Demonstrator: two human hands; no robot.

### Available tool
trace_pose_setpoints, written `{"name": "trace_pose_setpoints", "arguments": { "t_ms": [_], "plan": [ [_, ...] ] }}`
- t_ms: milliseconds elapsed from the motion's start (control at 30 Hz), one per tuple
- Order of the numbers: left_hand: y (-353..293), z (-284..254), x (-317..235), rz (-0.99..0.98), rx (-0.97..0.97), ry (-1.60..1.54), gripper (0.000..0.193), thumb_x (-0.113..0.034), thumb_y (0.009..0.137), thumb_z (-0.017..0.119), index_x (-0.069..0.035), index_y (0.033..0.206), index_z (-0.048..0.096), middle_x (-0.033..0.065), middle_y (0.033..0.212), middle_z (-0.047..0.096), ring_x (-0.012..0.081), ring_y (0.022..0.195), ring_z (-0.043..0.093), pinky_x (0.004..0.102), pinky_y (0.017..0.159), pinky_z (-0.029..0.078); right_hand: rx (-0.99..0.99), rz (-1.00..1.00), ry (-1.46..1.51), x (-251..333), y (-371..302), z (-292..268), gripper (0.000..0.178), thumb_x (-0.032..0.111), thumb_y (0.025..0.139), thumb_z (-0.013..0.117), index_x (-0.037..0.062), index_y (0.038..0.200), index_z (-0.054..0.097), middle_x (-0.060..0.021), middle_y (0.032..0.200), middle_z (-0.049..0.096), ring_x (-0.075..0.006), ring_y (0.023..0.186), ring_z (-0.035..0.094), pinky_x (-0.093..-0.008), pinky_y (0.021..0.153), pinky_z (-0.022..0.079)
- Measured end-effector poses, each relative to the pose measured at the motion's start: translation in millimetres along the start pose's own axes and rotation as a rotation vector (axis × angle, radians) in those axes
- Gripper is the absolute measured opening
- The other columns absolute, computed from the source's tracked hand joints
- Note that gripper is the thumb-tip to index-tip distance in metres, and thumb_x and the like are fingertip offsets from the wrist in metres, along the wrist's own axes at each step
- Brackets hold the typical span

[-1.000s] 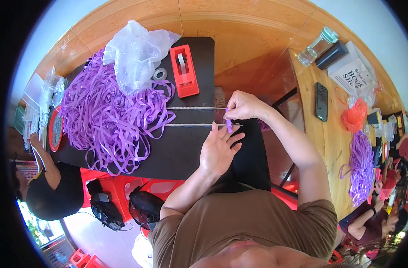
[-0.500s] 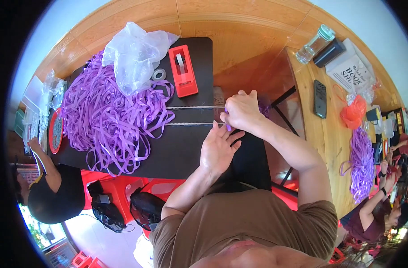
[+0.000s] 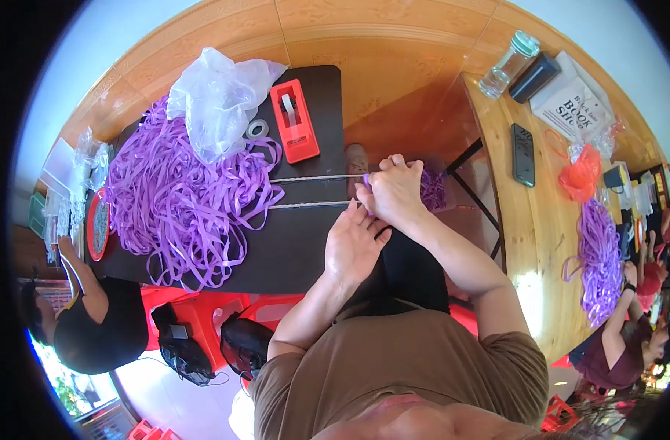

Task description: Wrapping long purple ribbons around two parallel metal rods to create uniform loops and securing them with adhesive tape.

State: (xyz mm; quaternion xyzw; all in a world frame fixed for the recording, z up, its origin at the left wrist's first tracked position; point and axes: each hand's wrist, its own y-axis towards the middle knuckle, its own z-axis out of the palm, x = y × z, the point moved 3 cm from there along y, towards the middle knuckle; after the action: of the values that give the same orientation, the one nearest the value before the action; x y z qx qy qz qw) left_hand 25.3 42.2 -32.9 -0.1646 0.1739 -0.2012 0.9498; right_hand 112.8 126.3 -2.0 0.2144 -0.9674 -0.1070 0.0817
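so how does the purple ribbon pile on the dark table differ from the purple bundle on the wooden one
The ribbon pile sprawls wide across the dark table, while the ribbon bundle forms a narrow strip along the wooden table. The pile looks much bigger than the bundle. A whitish plastic bag lies on the pile's far part; a red bag sits by the bundle's far end. Both are purple and show loose loops.

Purple ribbon (image 3: 184, 202), left of centre; black table (image 3: 302, 257) beneath; red tape dispenser (image 3: 300, 139); milky-white bag (image 3: 221, 106), upper left; yellowish, wood-grained table (image 3: 529, 227) at right; brown shirt (image 3: 408, 356), lower centre.
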Motion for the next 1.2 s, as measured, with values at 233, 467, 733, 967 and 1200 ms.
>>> {"name": "trace_pose_setpoints", "arguments": {
  "t_ms": [233,467,733,967,1200],
  "plan": [
    [-0.7,-0.4,-0.5,-0.018,0.018,-0.009,0.050,-0.044,0.093,0.047,-0.006,0.125,0.046,0.0069,0.118,0.050,0.0218,0.107,0.047,0.0357,0.091,0.035,-0.216,-0.031,0.276,-16.3,-7.4,4.8,0.027,0.033,0.077,0.069,0.0081,0.067,0.071,-0.0063,0.077,0.066,-0.0220,0.085,0.058,-0.0406,0.068,0.035],
    [-4.6,3.3,-3.2,-0.005,0.008,0.016,0.052,-0.044,0.095,0.044,-0.002,0.126,0.048,0.0098,0.126,0.051,0.0265,0.114,0.049,0.0353,0.090,0.037,0.003,0.399,1.324,-55.7,-32.2,46.5,0.029,0.024,0.092,0.058,-0.0009,0.083,0.070,-0.0099,0.087,0.068,-0.0167,0.082,0.062,-0.0312,0.077,0.046],
    [-2.8,5.8,-3.0,-0.009,0.007,0.006,0.053,-0.044,0.094,0.044,-0.003,0.127,0.047,0.0085,0.125,0.051,0.0254,0.112,0.050,0.0355,0.089,0.036,0.303,0.310,1.723,-50.5,-26.8,48.7,0.015,0.011,0.087,0.062,-0.0021,0.091,0.068,-0.0092,0.094,0.067,-0.0139,0.086,0.061,-0.0276,0.080,0.047],
    [-3.6,4.7,-3.1,-0.010,0.000,0.020,0.053,-0.044,0.095,0.043,-0.003,0.129,0.045,0.0087,0.127,0.050,0.0260,0.113,0.049,0.0356,0.089,0.036,0.438,0.298,1.710,-55.2,-19.4,65.5,0.011,0.006,0.086,0.062,-0.0010,0.093,0.066,-0.0062,0.091,0.066,-0.0115,0.083,0.061,-0.0250,0.076,0.047],
    [-2.4,3.0,-1.5,-0.001,-0.012,0.033,0.057,-0.044,0.096,0.040,-0.001,0.132,0.043,0.0109,0.130,0.049,0.0277,0.116,0.049,0.0345,0.089,0.037,0.543,0.231,1.757,-39.9,-5.3,82.6,0.011,0.004,0.087,0.059,0.0002,0.095,0.066,-0.0070,0.098,0.065,-0.0136,0.086,0.060,-0.0257,0.079,0.048]
  ]
}}
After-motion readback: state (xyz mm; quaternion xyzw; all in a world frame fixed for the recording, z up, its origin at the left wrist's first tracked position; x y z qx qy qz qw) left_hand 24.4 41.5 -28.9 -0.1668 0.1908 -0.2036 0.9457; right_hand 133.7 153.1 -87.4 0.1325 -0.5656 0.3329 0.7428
